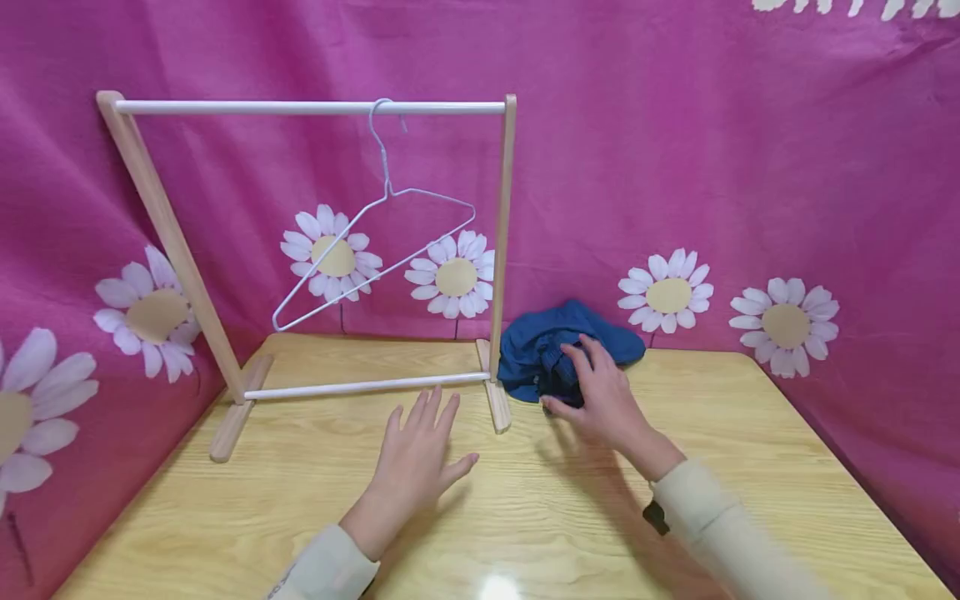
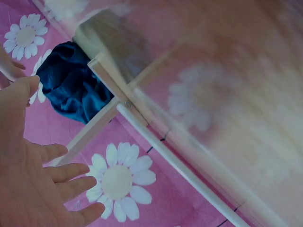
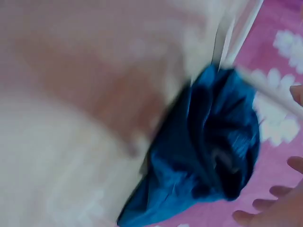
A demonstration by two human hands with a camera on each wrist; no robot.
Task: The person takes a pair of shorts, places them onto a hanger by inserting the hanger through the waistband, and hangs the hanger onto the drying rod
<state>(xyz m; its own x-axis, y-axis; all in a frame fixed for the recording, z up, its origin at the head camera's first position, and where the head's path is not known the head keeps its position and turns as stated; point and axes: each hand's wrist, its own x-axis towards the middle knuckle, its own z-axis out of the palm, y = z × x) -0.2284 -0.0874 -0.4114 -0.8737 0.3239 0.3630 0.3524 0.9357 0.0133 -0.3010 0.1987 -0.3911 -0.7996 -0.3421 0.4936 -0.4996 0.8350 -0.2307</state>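
A crumpled dark blue garment (image 1: 528, 346) lies in a heap on the table, beside the right foot of a small clothes rack (image 1: 504, 208). What kind of garment it is cannot be told from its folds. My right hand (image 1: 609, 404) is at the heap's near right side, thumb and fingers spread apart; in the right wrist view the fingers (image 3: 279, 208) appear clear of the cloth. Over the table in front of the rack is my left hand (image 1: 411, 467), palm down with straight, spread fingers, holding nothing. A white wire hanger (image 1: 386, 167) hangs from the rack's top bar.
The rack has wooden posts, a white top bar (image 1: 247, 107) and a white lower bar (image 1: 367, 387). Its left foot (image 1: 242, 417) stands on the wooden table (image 1: 480, 517). A magenta cloth (image 1: 675, 150) with daisies hangs close behind and at both sides.
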